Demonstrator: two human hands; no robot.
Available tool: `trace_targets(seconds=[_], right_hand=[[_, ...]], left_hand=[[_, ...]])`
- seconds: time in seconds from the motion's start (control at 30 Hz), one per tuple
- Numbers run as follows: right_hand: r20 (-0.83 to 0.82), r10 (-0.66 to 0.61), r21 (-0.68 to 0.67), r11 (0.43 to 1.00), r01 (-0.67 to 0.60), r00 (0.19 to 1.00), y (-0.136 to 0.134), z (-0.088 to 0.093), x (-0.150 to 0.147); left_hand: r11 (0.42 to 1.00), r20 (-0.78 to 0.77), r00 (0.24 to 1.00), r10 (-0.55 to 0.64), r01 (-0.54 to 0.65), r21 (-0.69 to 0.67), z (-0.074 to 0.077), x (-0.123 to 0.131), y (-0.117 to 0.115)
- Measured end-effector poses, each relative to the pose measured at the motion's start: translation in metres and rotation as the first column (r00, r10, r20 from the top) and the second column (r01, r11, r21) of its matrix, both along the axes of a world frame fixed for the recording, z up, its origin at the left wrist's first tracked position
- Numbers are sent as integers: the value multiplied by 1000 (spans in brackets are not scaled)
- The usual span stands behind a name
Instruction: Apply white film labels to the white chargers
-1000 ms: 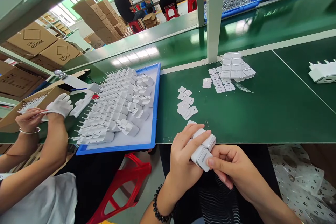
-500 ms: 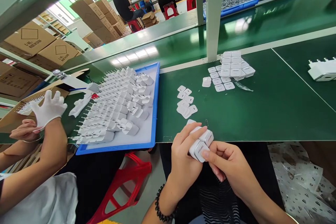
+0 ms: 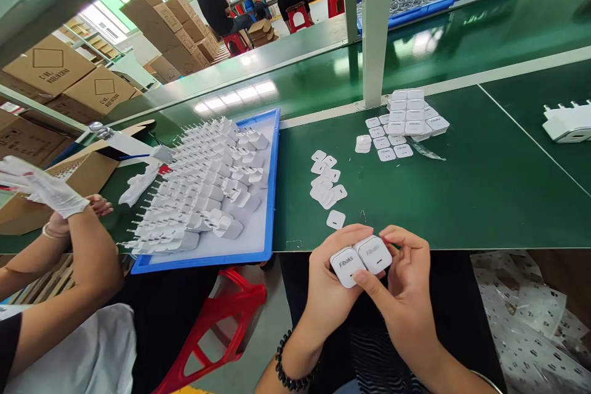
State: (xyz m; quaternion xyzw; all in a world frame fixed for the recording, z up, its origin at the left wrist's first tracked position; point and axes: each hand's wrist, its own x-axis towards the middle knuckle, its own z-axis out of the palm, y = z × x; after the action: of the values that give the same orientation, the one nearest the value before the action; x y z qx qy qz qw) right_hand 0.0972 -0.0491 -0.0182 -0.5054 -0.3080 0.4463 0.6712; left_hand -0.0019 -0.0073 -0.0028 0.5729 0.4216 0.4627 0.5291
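Two white charger blocks, the left charger [image 3: 346, 269] and the right charger [image 3: 377, 245], sit side by side, faces up, each with dark lettering and a small slot. My left hand [image 3: 323, 283] wraps around them from the left, closed. My right hand [image 3: 406, 295] is closed at the right charger, fingers along its right edge, its thumb at the left charger's lower corner. Just beyond the hands a single white face plate [image 3: 335, 219] lies on the green bench [image 3: 438, 209], and a loose group of face plates [image 3: 325, 181] lies farther up. Charger prongs are hidden.
On the left is a blue-rimmed tray [image 3: 272, 197] full of chargers. Stacked label plates [image 3: 406, 120] lie by the post [image 3: 373, 43]. A charger [image 3: 570, 123] sits at far right. A co-worker's gloved hand [image 3: 60, 197] is at left, near a red stool [image 3: 217, 320].
The two chargers have tilted, so their lettered faces show more fully. My right hand has moved up around the right charger. The co-worker's gloved hand has moved left.
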Motion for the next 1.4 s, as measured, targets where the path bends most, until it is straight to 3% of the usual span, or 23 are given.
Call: trace_targets(seconds=[0.13, 0.4, 0.57, 0.77, 0.83, 0.9, 1.0, 1.07, 1.13, 1.2, 1.3, 1.4], right_hand=[[-190, 206, 23, 978, -205, 960, 1, 3, 0], [-226, 278, 26, 960, -280, 934, 3, 6, 3], [-170, 153, 46, 988, -147, 974, 7, 8, 0], [-100, 36, -26, 999, -38, 994, 9, 5, -7], [-159, 23, -36, 999, -29, 987, 8, -1, -7], [-289, 94, -23, 994, -105, 953, 7, -8, -5], [-442, 243, 68, 969, -238, 864, 8, -12, 5], [-436, 267, 128, 964, -234, 860, 11, -11, 16], [-392, 264, 151, 964, -221, 882, 15, -9, 29], [-369, 261, 129, 965, -229, 892, 21, -8, 41], [-394, 266, 60, 963, -264, 880, 30, -11, 53], [-450, 286, 52, 954, -295, 846, 38, -15, 56]], left_hand=[[997, 52, 998, -22, 26, -70, 3, 2, -2], [992, 97, 995, 3, 9, -125, 4, 6, -4], [1000, -1, 1000, -10, 10, 17, 5, 11, -6], [974, -119, 993, 3, 24, 227, -2, 12, -5], [955, -183, 983, 5, 50, 292, -4, 10, -4], [919, -315, 949, 1, 123, 374, -3, 7, 0], [816, -585, 809, 46, 307, 489, 12, -4, 18], [754, -743, 648, 165, 402, 519, 31, -15, 43], [754, -862, 397, 317, 445, 482, 54, -26, 81], [843, -928, 6, 373, 416, 341, 76, -36, 130], [893, -916, -142, 376, 319, 317, 99, -43, 203], [923, -918, -203, 342, 255, 287, 111, -43, 253]])
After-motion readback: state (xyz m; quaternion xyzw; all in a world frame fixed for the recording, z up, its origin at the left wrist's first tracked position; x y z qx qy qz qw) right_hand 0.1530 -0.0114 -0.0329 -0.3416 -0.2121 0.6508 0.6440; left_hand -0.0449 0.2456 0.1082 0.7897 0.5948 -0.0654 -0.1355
